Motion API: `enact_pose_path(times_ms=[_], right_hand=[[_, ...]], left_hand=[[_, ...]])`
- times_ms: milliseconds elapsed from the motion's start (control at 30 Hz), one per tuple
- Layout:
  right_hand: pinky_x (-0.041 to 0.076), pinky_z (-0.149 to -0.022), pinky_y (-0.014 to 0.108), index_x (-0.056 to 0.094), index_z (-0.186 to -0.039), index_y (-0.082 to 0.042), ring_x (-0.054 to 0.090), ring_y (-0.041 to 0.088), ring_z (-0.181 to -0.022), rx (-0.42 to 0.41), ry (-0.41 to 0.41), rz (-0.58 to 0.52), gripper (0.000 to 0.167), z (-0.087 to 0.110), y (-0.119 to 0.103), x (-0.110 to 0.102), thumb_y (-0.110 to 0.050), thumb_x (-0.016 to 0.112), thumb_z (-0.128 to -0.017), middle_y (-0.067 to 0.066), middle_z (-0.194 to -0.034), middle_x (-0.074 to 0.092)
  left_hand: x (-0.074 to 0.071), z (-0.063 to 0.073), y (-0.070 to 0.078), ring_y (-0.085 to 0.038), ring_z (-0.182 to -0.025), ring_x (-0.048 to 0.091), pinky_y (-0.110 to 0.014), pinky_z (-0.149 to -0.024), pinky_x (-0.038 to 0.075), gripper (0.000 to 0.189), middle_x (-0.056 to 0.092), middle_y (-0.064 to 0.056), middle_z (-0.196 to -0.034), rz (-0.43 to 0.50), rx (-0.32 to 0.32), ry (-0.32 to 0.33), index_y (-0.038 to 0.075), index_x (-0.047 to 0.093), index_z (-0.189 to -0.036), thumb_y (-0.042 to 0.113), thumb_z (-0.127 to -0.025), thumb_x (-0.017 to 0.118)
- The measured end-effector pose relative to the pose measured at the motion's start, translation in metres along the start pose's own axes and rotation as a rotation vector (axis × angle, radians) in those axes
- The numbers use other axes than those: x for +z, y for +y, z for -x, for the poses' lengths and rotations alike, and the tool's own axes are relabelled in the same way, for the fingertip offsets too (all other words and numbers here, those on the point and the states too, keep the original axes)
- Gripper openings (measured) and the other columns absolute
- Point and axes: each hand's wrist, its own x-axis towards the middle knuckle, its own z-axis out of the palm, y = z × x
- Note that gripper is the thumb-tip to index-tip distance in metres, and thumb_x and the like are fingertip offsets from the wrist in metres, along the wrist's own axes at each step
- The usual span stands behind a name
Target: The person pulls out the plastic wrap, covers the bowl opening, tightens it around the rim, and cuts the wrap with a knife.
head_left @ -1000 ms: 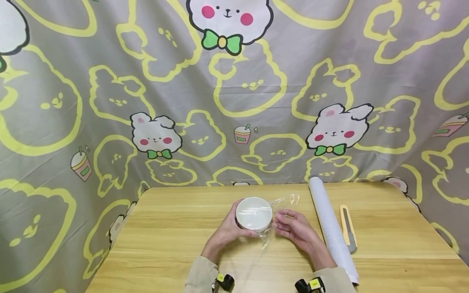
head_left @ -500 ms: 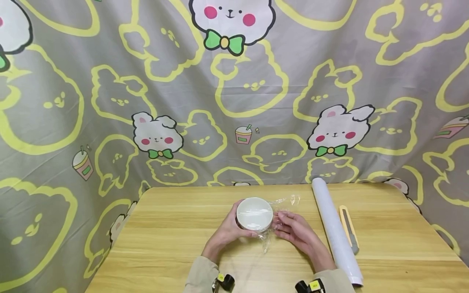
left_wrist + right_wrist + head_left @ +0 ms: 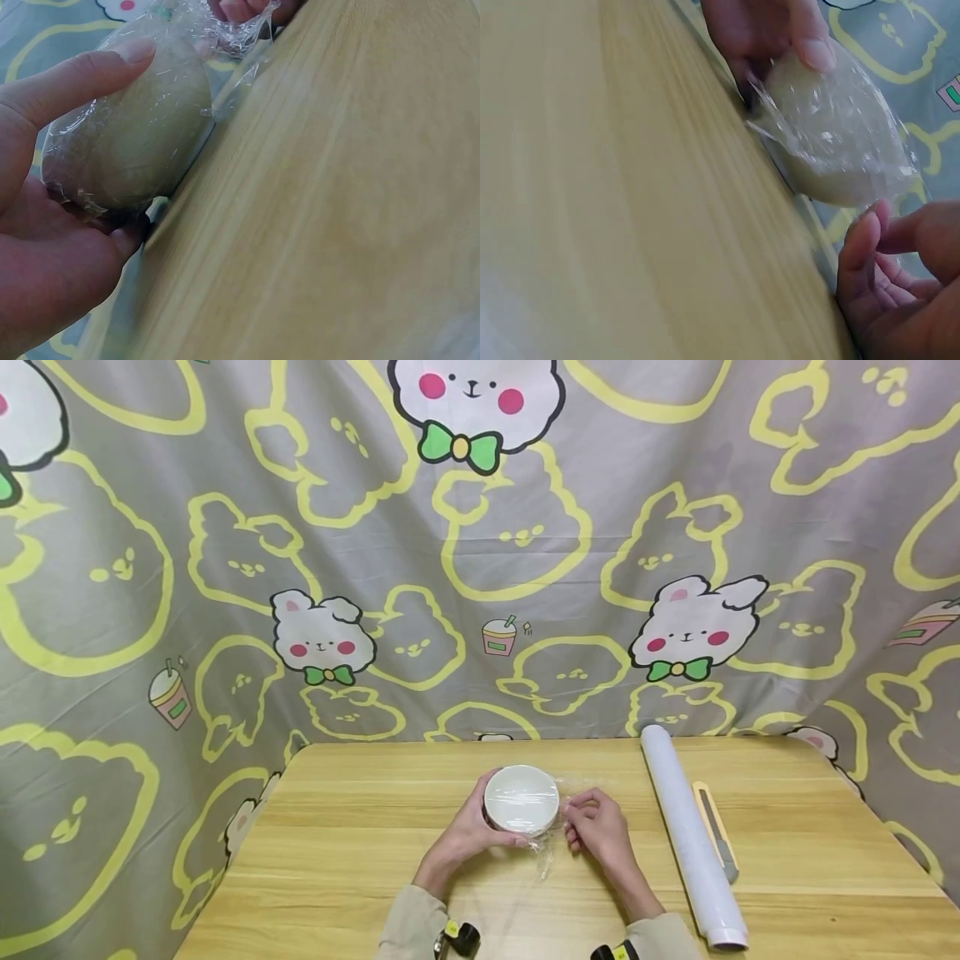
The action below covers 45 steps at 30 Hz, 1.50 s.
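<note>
A small white bowl [image 3: 521, 799] has clear cling film stretched over its mouth. My left hand [image 3: 472, 822] grips the bowl from the left, with the thumb along its near side. In the left wrist view the film [image 3: 169, 82] also wraps the bowl's outer wall, and its loose edge bunches up on the far side. At the bowl's right, my right hand [image 3: 600, 827] pinches the hanging film between thumb and forefinger; the right wrist view shows those fingertips [image 3: 864, 229] right at the rim.
To the right of the hands a long cling film roll [image 3: 690, 835] lies slanting on the wooden table [image 3: 360, 843]. A yellow and grey utility knife [image 3: 716, 831] lies against its right side. A patterned curtain [image 3: 465, 677] hangs behind the table and along both sides.
My right hand has turned and risen slightly, its loosely held fingers now pinching the film. The left hand keeps its hold on the bowl. The roll and knife have shifted slightly right.
</note>
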Motion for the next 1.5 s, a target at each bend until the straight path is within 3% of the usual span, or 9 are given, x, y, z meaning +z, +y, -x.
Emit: enact_pose_path(times_ms=[200, 400, 567, 733, 800, 1000, 1200, 1367, 1500], right_hand=[[0.06, -0.052, 0.031, 0.043, -0.116, 0.008, 0.065, 0.018, -0.056, 0.097, -0.07, -0.056, 0.022, 0.002, -0.008, -0.011, -0.007, 0.055, -0.104, 0.013, -0.072, 0.066], [0.056, -0.049, 0.028, 0.049, -0.112, 0.01, 0.062, 0.016, -0.055, 0.095, -0.22, 0.174, 0.034, 0.011, -0.033, -0.032, -0.021, 0.062, -0.103, 0.016, -0.073, 0.068], [0.059, -0.05, 0.034, 0.039, -0.127, 0.007, 0.064, 0.019, -0.052, 0.043, -0.15, 0.342, 0.051, 0.022, -0.052, -0.039, -0.026, 0.067, -0.101, 0.013, -0.067, 0.068], [0.058, -0.048, 0.033, 0.057, -0.096, 0.007, 0.064, 0.021, -0.05, 0.021, -0.177, 0.518, 0.034, 0.032, -0.067, -0.045, -0.026, 0.065, -0.102, 0.01, -0.059, 0.065], [0.058, -0.049, 0.034, 0.061, -0.087, 0.005, 0.065, 0.021, -0.052, 0.001, -0.245, 0.517, 0.034, 0.032, -0.067, -0.043, -0.025, 0.067, -0.1, 0.01, -0.061, 0.066], [0.059, -0.049, 0.034, 0.071, -0.099, 0.005, 0.063, 0.016, -0.053, -0.023, -0.47, 0.425, 0.029, 0.028, -0.048, -0.023, -0.024, 0.073, -0.096, 0.011, -0.071, 0.068], [0.054, -0.047, 0.025, 0.069, -0.084, 0.005, 0.062, 0.012, -0.055, -0.061, -0.53, 0.354, 0.019, 0.023, -0.038, -0.013, -0.007, 0.066, -0.098, 0.009, -0.068, 0.068], [0.056, -0.048, 0.027, 0.066, -0.078, 0.006, 0.062, 0.013, -0.054, -0.059, -0.581, 0.373, 0.018, 0.025, -0.037, -0.017, 0.0, 0.065, -0.095, 0.01, -0.064, 0.067], [0.058, -0.048, 0.03, 0.066, -0.078, 0.005, 0.062, 0.013, -0.053, -0.044, -0.55, 0.407, 0.015, 0.025, -0.03, -0.012, 0.001, 0.066, -0.094, 0.008, -0.063, 0.066]], left_hand=[[0.001, 0.0, 0.0, -0.033, -0.131, 0.051, -0.047, -0.115, 0.037, 0.115, 0.046, -0.02, -0.148, 0.003, -0.012, -0.004, 0.007, 0.025, -0.159, -0.004, -0.066, 0.092], [0.002, 0.0, 0.0, -0.035, -0.131, 0.051, -0.047, -0.114, 0.039, 0.114, 0.045, -0.02, -0.148, 0.005, -0.004, 0.002, 0.008, 0.026, -0.159, -0.003, -0.067, 0.092], [0.003, 0.0, 0.001, -0.034, -0.132, 0.05, -0.05, -0.115, 0.037, 0.114, 0.046, -0.02, -0.148, -0.015, -0.012, 0.018, 0.008, 0.027, -0.158, -0.002, -0.066, 0.093], [0.004, 0.0, 0.003, -0.034, -0.132, 0.05, -0.051, -0.116, 0.036, 0.115, 0.047, -0.019, -0.148, -0.031, -0.017, 0.024, 0.007, 0.027, -0.158, -0.003, -0.065, 0.094], [0.004, 0.0, 0.003, -0.034, -0.131, 0.051, -0.051, -0.115, 0.037, 0.114, 0.047, -0.019, -0.147, -0.037, -0.009, 0.025, 0.007, 0.027, -0.158, -0.003, -0.065, 0.093], [0.003, 0.0, 0.004, -0.034, -0.131, 0.051, -0.05, -0.114, 0.038, 0.112, 0.047, -0.02, -0.147, -0.033, -0.004, 0.024, 0.006, 0.028, -0.158, -0.003, -0.066, 0.092], [0.002, 0.001, 0.003, -0.035, -0.132, 0.05, -0.052, -0.115, 0.037, 0.113, 0.048, -0.02, -0.147, -0.041, -0.006, 0.03, 0.005, 0.028, -0.157, -0.001, -0.065, 0.093], [0.002, 0.0, 0.002, -0.035, -0.132, 0.051, -0.052, -0.116, 0.037, 0.113, 0.048, -0.019, -0.148, -0.041, -0.015, 0.06, 0.007, 0.03, -0.157, 0.001, -0.063, 0.095], [0.001, 0.0, 0.001, -0.036, -0.133, 0.049, -0.053, -0.117, 0.035, 0.113, 0.047, -0.02, -0.148, -0.036, -0.01, 0.048, 0.007, 0.029, -0.157, 0.0, -0.064, 0.094]])
